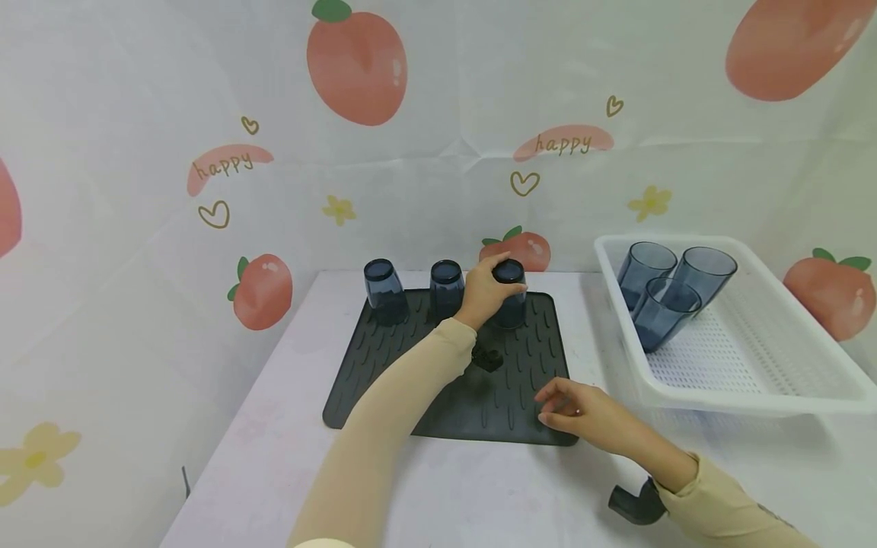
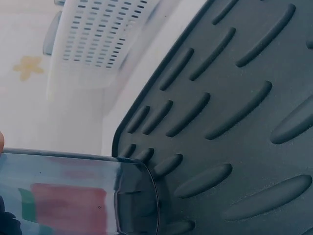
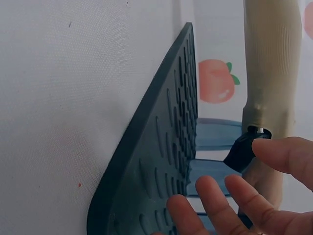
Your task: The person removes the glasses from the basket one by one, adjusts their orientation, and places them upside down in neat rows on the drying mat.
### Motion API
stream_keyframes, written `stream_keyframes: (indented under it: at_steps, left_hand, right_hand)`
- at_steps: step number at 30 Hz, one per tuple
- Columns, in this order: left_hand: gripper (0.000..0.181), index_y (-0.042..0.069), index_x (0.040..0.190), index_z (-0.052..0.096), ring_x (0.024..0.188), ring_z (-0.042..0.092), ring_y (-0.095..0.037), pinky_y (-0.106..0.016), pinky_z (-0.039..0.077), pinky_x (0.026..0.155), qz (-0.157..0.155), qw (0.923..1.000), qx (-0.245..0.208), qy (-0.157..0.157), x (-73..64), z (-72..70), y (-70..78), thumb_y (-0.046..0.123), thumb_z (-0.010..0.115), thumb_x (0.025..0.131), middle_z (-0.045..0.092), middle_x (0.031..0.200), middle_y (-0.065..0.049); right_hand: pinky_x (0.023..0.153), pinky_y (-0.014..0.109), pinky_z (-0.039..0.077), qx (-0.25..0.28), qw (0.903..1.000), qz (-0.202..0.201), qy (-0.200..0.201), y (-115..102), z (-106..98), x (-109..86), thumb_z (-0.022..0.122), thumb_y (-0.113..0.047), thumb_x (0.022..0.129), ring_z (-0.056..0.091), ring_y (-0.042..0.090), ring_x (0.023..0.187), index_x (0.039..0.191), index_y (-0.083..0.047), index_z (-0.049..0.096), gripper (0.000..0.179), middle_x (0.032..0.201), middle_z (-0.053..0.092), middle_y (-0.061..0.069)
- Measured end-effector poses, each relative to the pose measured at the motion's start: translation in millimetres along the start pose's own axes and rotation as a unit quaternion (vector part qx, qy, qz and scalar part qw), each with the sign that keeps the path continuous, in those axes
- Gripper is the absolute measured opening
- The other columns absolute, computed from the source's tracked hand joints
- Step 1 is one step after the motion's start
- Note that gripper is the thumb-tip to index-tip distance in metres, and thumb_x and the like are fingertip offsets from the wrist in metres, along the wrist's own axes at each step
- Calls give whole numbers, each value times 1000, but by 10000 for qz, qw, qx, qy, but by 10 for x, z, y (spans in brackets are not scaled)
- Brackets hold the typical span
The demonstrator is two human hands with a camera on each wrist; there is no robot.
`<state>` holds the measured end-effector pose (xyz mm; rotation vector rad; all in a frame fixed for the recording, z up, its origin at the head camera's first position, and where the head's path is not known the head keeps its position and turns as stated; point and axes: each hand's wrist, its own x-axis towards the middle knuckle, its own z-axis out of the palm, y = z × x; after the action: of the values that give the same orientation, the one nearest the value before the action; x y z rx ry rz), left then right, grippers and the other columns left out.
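glass (image 1: pixel 510 310) mouth down at one o'clock on the black mat (image 1: pixel 507 396), gripped from above by the left hand (image 1: pixel 485 293), thumb and fingers curled round the upturned base. probably held so to leave the rim free to meet the ridges squarely. middle glass (image 1: pixel 447 288) at twelve and left glass (image 1: pixel 386 289) at eleven, likewise inverted and spaced apart, likely for moisture to run off between ridges. right hand (image 1: pixel 582 411) at four o'clock by the mat's corner, fingers loosely bent, nothing in hold, perhaps clear of the other arm's path. white tray (image 1: pixel 740 365) at three o'clock on the desk (image 1: pixel 288 457), with three glasses (image 1: pixel 661 312) mouth up, bunched towards ten o'clock inside, seemingly for mutual support.

from the left wrist, rim seen close against the ridges, contact hard to confirm, plus red and green of the backdrop (image 1: pixel 438 190) through clear blue sides; of the grip, only a sliver of fingertip at nine o'clock. from the right wrist, plain sight of parted, empty fingers and the mat's edge, less distinct from the head
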<state>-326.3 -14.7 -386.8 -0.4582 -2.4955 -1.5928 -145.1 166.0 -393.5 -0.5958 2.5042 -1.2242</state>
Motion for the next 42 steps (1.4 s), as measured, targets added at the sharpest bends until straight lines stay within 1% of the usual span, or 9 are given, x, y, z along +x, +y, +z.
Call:
stream_keyframes:
  at_steps: [7,12,16,22,25,33,39,42]
  left_hand:
    - [70,16,143,50,122,55,-26,-29,52,92,-13,10000,19,-34,3,18,-42,17,81,80,50,144,-9]
    - [69,18,142,50,119,57,-25,-31,53,90,-91,9999,-71,-64,3,19,-49,17,80,81,50,143,-8]
    - [68,18,142,50,118,57,-25,-34,52,92,-140,9997,-126,-150,1,10,-56,18,80,81,52,140,-8]
    - [67,20,141,50,122,54,-24,-37,49,97,-54,9994,-125,-303,16,19,-99,19,80,81,51,140,-7]
    - [66,22,140,49,122,54,-24,-38,49,97,-53,9991,-219,-364,17,18,-119,18,79,82,51,140,-7]
    - [64,27,137,51,119,55,-21,-38,50,94,-271,9959,-714,-475,40,5,-188,16,80,81,52,137,-3]
    - [65,25,136,51,119,55,-22,-36,50,94,-349,9930,-982,-547,64,-4,-196,13,81,80,53,136,-4]
    - [65,24,137,51,119,55,-22,-35,51,93,-377,9925,-1023,-550,62,-2,-191,12,81,80,53,136,-4]
  right_hand:
    - [61,23,50,16,10000,54,-33,-14,-7,2,68,-22,91,61,11,72,110,-2,61,29,94,66,3]
    - [62,23,50,-15,10000,74,-32,-21,-9,7,68,-23,90,62,10,73,110,-2,61,29,94,66,3]
    - [62,24,50,21,9999,101,-75,-5,4,18,69,-24,90,62,14,73,110,-2,61,30,94,66,3]
    - [63,24,50,99,9998,49,-151,18,10,39,68,-26,91,65,17,75,110,-3,60,31,95,66,3]
    - [65,23,51,133,9998,2,-179,27,13,51,68,-25,91,67,17,77,110,-2,60,30,95,66,3]
    - [65,23,51,197,9995,43,-257,28,27,62,68,-24,91,66,18,78,111,-2,60,31,95,66,3]
    - [63,23,50,108,9998,-5,-146,6,17,60,68,-23,91,66,17,75,110,-2,61,29,94,66,2]
    - [62,23,50,90,9999,-33,-111,-2,12,62,68,-24,91,65,17,73,110,-3,61,30,94,66,2]
